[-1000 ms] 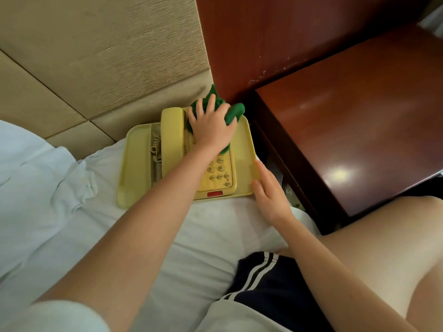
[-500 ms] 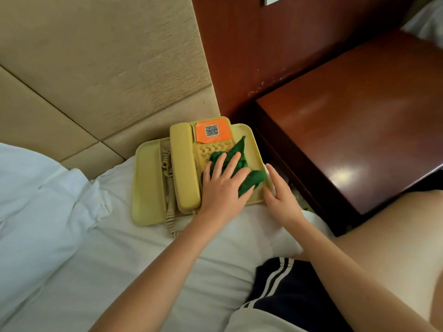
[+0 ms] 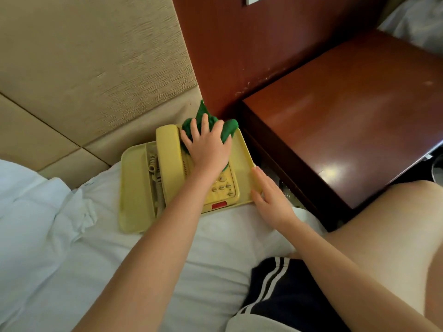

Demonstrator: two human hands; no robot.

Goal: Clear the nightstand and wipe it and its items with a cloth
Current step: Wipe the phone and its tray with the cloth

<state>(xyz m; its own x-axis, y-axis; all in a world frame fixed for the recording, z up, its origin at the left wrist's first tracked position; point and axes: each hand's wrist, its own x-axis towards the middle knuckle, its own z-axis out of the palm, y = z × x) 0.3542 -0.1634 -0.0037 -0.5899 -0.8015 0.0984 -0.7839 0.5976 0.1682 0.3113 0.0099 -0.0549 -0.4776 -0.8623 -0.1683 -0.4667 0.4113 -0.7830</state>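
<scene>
While lying flat on sheet (image 3: 115,259): phone (image 3: 135,188), handset (image 3: 167,149) cradled, cord (image 3: 154,180) coiled alongside. At phone's far end: green cloth (image 3: 229,128), bunched, pinned under left hand (image 3: 207,149), fingers spread and near straight, pressing, not clutching. Against phone's right edge: right hand (image 3: 271,197), flat, fingers straight, touching only, holding nothing. Just right of phone, across a dark gap: nightstand (image 3: 347,130), glossy red-brown top.

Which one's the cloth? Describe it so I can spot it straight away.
Left of the dark red nightstand, a yellow telephone lies on the white bed. At its far end, the bunched cloth sits under the left hand. It is the only green thing there.
</scene>
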